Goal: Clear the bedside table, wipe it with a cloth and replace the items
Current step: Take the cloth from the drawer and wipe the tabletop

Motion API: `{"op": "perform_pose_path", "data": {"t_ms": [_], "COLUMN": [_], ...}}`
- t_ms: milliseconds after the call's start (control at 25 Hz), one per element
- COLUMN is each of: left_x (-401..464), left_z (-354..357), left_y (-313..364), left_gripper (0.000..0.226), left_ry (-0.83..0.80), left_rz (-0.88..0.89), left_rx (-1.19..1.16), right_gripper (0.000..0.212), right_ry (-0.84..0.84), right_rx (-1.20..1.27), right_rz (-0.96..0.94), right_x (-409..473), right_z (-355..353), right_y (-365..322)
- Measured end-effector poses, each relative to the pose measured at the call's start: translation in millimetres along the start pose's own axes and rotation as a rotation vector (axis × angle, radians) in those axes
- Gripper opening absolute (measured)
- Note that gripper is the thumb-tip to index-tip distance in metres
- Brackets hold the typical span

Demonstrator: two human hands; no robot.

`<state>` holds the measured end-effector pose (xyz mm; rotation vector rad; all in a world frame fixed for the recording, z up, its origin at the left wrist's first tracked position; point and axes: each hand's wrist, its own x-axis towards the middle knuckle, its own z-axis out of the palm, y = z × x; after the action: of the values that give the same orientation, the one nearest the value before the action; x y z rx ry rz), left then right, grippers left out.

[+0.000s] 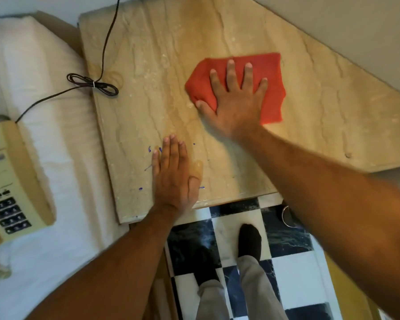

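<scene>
Head view, looking straight down on marble-topped bench (pixel 217 31), beige with brown veining. Right hand (pixel 238 100) pressed flat on orange-red cloth (pixel 270 84), fingers (pixel 230 72) spread wide and released, palm down, not gripping; cloth bunched slightly under thumb side, lying on far middle of bench top. Left hand (pixel 174 179) flat on near edge of bench, fingers together and extended, released, holding nothing, well apart from cloth. Small blue ink marks (pixel 149 149) scattered on stone around left hand. Dark cord (pixel 92 85) bundled with a white tie, resting across left edge of bench, one end running up off frame, other end trailing over white bedding (pixel 56 135) to cream push-button telephone (pixel 7 181) lying on bed, left of bench. Coiled handset lead visible at lower left, blurred. Below bench edge: black-and-white checkered floor (pixel 293 273), one dark-socked foot (pixel 249 241) and light trouser legs (pixel 259 292). Metal ring-shaped item beside right forearm, partly hidden, cannot tell what.
</scene>
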<state>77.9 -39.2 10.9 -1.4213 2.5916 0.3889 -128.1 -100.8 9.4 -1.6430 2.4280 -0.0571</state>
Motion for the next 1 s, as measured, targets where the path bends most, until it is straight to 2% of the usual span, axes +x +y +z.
{"op": "perform_pose_path", "data": {"t_ms": [120, 200, 280, 400, 480, 600, 760, 840, 920, 1000], "left_x": [-1.1, -1.0, 0.3, -0.2, 0.3, -1.3, -2.0, -1.7, -0.1, 0.1], "left_z": [-4.0, -6.5, -5.2, -2.5, -1.6, -2.7, -2.1, 0.1, 3.8, 5.4], "left_y": [0.5, 1.9, 1.7, 2.2, 2.7, 0.4, 1.0, 0.4, -2.2, -2.1], "left_gripper": [0.086, 0.085, 0.085, 0.086, 0.086, 0.087, 0.084, 0.082, 0.082, 0.083], "left_ry": [-0.034, -0.037, -0.012, -0.005, -0.007, -0.037, -0.018, 0.013, 0.037, 0.04], "left_rz": [-0.005, -0.002, -0.004, -0.01, -0.01, -0.021, -0.014, -0.005, 0.003, 0.0], "left_rx": [0.005, -0.008, -0.021, -0.043, -0.032, -0.014, -0.015, -0.026, -0.026, -0.013], "right_gripper": [0.079, 0.08, 0.081, 0.085, 0.086, 0.082, 0.081, 0.072, 0.06, 0.062], "right_ry": [-0.01, -0.037, -0.042, -0.028, -0.03, -0.032, -0.179, -0.129, 0.043, 0.035], "right_rx": [-0.037, -0.078, -0.073, -0.055, -0.069, -0.041, 0.035, 0.136, 0.191, 0.166], "right_rz": [-0.051, -0.106, -0.105, 0.003, 0.032, -0.005, -0.051, -0.123, -0.144, -0.144], "right_x": [-110.0, -140.4, -95.6, -5.8, 15.3, -45.9, -160.8, -136.6, -70.6, 5.4], "right_z": [7.5, 10.4, 4.9, -4.8, -1.8, -1.1, -5.6, -21.8, -34.5, -44.3], "right_y": [22.7, 36.7, 36.6, 20.4, 17.1, 15.6, 6.0, 20.0, 45.2, 69.6]}}
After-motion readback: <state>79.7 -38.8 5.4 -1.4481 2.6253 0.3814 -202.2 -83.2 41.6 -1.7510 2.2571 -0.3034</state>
